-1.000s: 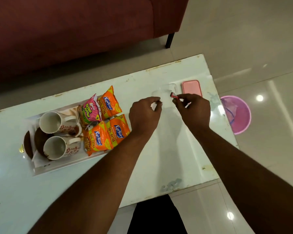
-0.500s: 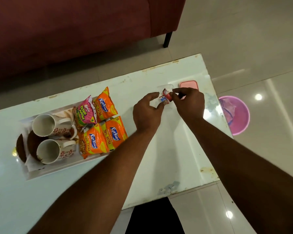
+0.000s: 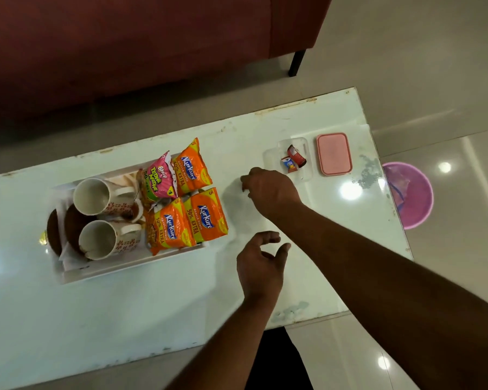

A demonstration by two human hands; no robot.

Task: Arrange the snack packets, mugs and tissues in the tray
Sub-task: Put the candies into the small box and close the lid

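Tray (image 3: 119, 270) sits on the bench (image 3: 124, 319), left of centre, and looks close to fully loaded; 2 mugs (image 3: 92, 197) lie on their sides in its left half, 4 packets (image 3: 192, 167) fill its right half, 3 orange and 1 pink; a white sheet under the mugs looks like tissue (image 3: 68, 260), not 100% sure; both hands are over bare bench just right of the tray, apart from each other; left hand (image 3: 261, 266) hovers w/ fingers loosely curled, nothing in it; right hand (image 3: 268, 190) is knuckles-up w/ fingers tucked under, can't tell if it pinches anything; well right, a clear box (image 3: 304, 175) holds small sachets (image 3: 293, 159), its pink lid (image 3: 334, 153) lying beside it; my read: arranging is near done, the step in hand is a last tidy or check; next move prob. calls for squaring up the packets at the tray's right end, or fetching any tissue not yet in, w/o knocking the mugs.
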